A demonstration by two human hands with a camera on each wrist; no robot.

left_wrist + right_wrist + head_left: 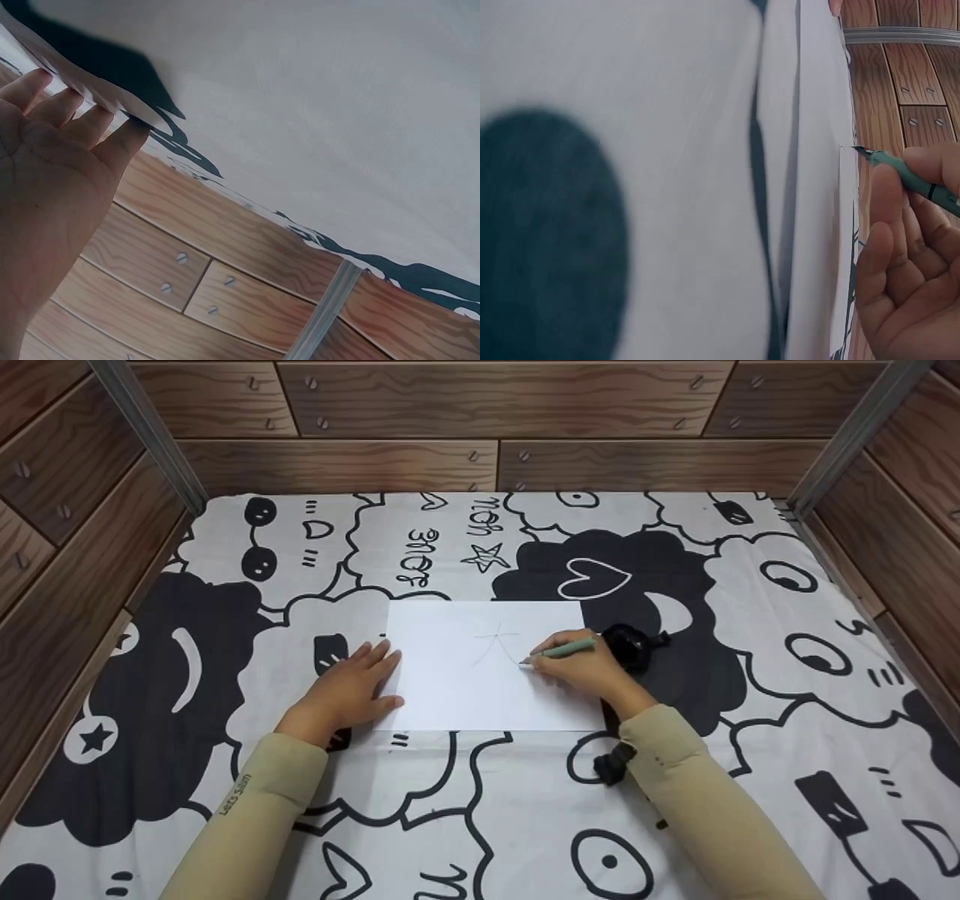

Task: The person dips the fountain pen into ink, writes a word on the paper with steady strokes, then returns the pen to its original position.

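Observation:
A white sheet of paper [435, 697] lies flat, with a few thin strokes [496, 636] on it: a short crossbar, an upright and two slanting legs. In my right hand [581, 669] I pinch a green fountain pen [566, 649], its nib touching the paper at the lower end of the right slanting stroke. The right wrist view shows the pen's dark nib and green barrel [904, 172] between thumb and fingers. My left hand [349, 690] rests at the sheet's left edge, fingers spread, thumb on the paper. In the left wrist view its fingers [90, 124] look fairly straight.
A black-and-white cartoon-print cloth [405, 780] covers the table under the paper. Wood-patterned panels [390, 397] rise at the back and both sides, with grey corner posts [150, 427]. A black device [628, 649] sits beside the right hand.

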